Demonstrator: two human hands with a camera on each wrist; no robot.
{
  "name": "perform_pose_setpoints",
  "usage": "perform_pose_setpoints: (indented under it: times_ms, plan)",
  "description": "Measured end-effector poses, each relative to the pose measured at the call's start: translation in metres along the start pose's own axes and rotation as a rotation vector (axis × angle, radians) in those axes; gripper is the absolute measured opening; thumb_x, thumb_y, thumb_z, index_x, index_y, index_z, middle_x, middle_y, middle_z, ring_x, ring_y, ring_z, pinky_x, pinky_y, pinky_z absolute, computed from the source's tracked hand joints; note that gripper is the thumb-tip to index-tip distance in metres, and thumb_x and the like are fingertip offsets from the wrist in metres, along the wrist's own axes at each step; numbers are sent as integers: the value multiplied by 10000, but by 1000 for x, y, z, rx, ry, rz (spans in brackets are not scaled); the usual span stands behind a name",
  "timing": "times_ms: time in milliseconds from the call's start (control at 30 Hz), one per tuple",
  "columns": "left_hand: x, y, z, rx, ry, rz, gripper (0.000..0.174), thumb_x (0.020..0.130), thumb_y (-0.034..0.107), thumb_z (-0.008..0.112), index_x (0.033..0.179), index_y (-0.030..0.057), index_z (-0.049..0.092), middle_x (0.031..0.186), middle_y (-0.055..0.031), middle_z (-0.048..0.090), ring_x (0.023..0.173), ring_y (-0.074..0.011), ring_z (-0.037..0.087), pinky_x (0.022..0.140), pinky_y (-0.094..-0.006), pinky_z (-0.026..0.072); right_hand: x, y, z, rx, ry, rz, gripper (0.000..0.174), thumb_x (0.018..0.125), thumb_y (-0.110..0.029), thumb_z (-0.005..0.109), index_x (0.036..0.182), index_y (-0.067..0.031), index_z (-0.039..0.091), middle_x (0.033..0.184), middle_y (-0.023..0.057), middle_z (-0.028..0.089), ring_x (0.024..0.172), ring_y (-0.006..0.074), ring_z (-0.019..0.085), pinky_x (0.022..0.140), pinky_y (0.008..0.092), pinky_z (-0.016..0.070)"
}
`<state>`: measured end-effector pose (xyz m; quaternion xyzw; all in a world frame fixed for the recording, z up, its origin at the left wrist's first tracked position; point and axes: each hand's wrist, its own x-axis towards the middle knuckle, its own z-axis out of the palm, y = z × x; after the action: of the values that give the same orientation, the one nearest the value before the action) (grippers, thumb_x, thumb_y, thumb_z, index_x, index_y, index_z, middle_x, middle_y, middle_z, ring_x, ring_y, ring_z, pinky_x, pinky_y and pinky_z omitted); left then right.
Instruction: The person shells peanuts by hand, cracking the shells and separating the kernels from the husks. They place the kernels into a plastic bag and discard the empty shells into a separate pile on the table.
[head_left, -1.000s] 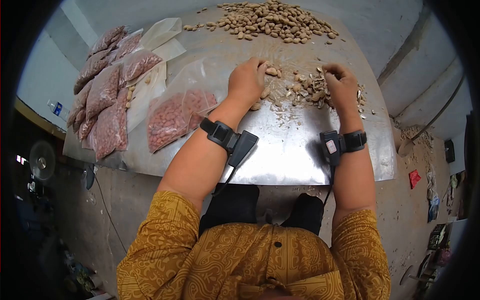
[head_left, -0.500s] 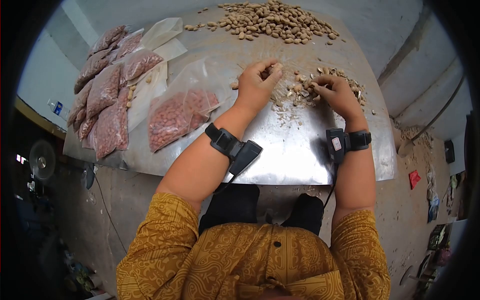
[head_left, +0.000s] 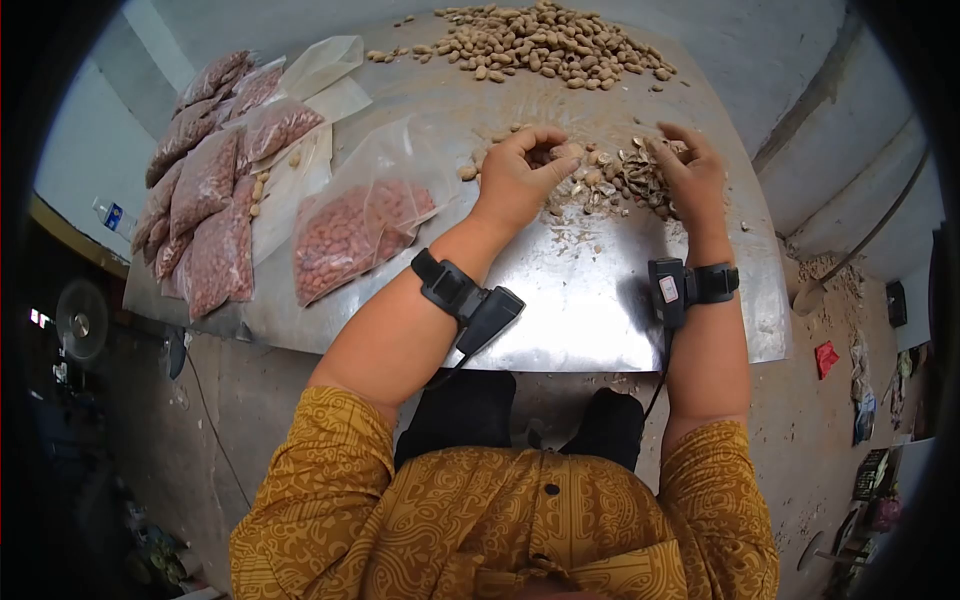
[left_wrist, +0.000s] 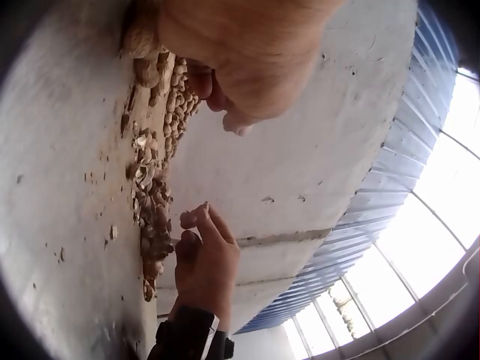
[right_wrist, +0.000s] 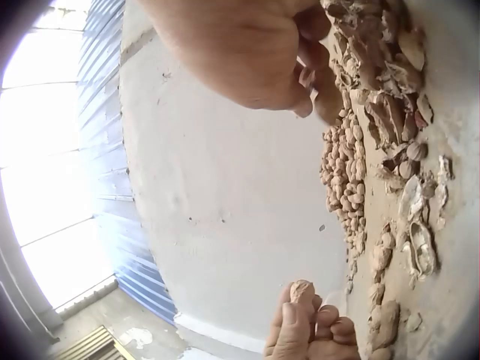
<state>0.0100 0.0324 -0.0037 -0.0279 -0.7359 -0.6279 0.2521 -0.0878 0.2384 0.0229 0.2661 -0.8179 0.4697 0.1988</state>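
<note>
My left hand (head_left: 512,182) pinches an unshelled peanut (right_wrist: 302,291) between thumb and fingers, just left of a heap of broken shells (head_left: 640,175). In the right wrist view the peanut's tip stands up above the thumb. Over the right side of the shell heap hovers my right hand (head_left: 697,182), its thumb and fingers apart and loosely bent. A small pale bit (right_wrist: 306,76) shows between the right fingers, partly hidden by them. A few whole peanuts (head_left: 468,172) lie beside and behind the left hand.
A large pile of unshelled peanuts (head_left: 550,45) covers the far end of the metal table (head_left: 570,320). Left of my arm lies an open clear bag of red kernels (head_left: 350,240). Several filled bags (head_left: 205,185) are stacked at the table's left edge.
The left hand turned and shifted right, picking up a peanut. My right hand moved left toward it, then back right over the shells, where its fingers spread.
</note>
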Motion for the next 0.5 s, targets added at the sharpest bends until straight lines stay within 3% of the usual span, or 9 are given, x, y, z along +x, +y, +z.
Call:
perform_pose_setpoints:
  times_ms: [67,167,500]
  plan:
    - [-2,1,3,-87,-47,12,271,768,72,687,1010,-11,597,882,-28,609,818,-99,573,737,-220,473,-9,-24,10,462,-236,166,291,786,-166,657,1054,-56,631,968,72,631,794,100,584,654,233,482]
    - [-4,9,6,-216,-119,24,253,772,37,668,1010,-11,594,918,-43,616,832,-109,580,757,-228,477,-19,-32,26,708,-503,161,297,797,-122,647,1082,-50,605,922,35,622,745,81,559,634,212,467]
    - [-9,17,11,-482,-147,-100,315,796,65,659,1084,-35,581,955,-70,627,848,-122,586,759,-235,475,-23,-37,31,790,-491,184,226,842,-151,617,1026,-20,618,840,31,628,709,79,562,645,209,461]
